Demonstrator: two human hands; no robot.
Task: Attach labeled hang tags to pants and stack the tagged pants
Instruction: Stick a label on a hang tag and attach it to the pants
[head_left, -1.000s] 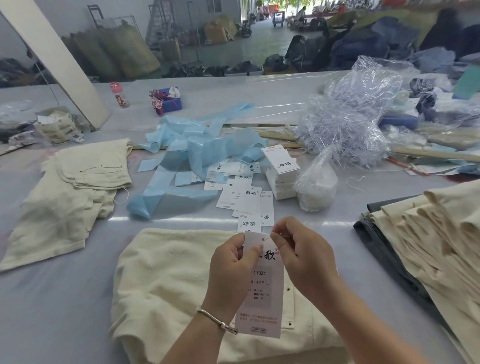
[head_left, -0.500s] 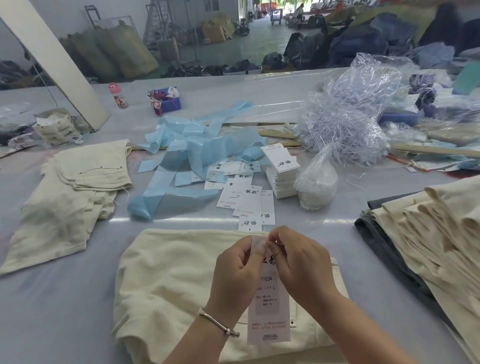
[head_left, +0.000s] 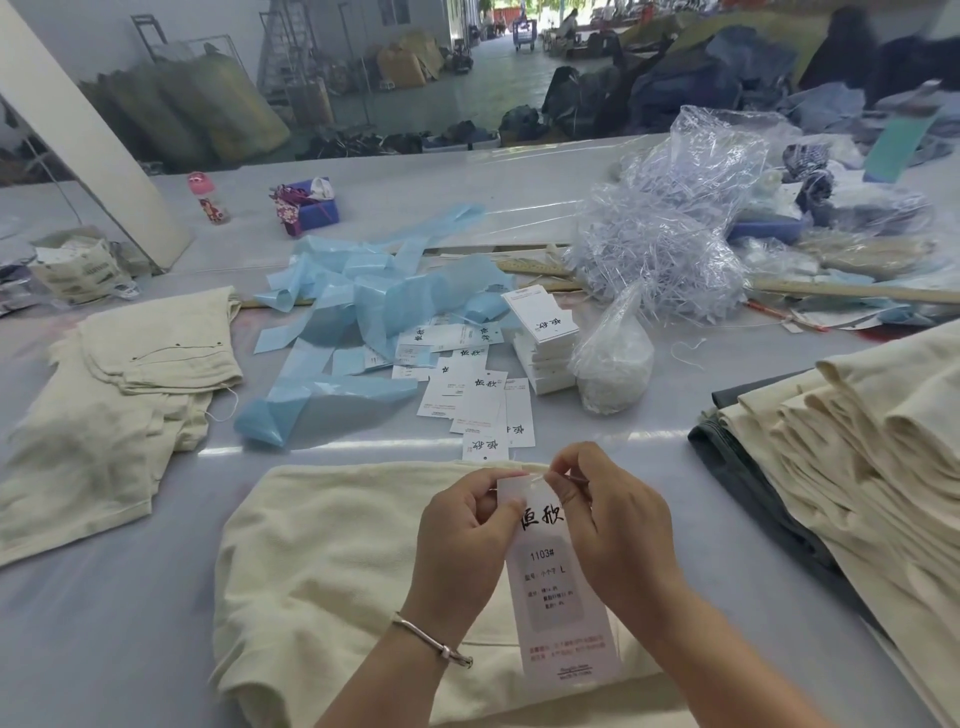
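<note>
I hold a white hang tag (head_left: 558, 582) upright over the cream pants (head_left: 322, 571) that lie folded at the near edge of the table (head_left: 104, 613). My left hand (head_left: 467, 535) has its grip closed on the tag's upper left edge, thumb in front and fingers curled behind it. My right hand (head_left: 613, 530) pinches at the tag's top right corner, thumb and forefinger pressed tight together there; something thin seems caught in that pinch, but I cannot tell what it is. The tag hangs down between my wrists, its printed face toward me, reading 1103# and L. A silver bangle (head_left: 434, 642) sits on my left wrist. Just beyond the pants, toward the middle of the table, loose hang tags (head_left: 472, 400) lie scattered beside a stack of tags (head_left: 543, 343), with blue plastic strips (head_left: 363, 306) heaped behind them. A small clear bag (head_left: 613, 364) of white stuff stands just right of the stack. At the right edge a pile of folded cream pants (head_left: 852, 457) rests, and at the left edge lie more cream pants (head_left: 119, 395).
</note>
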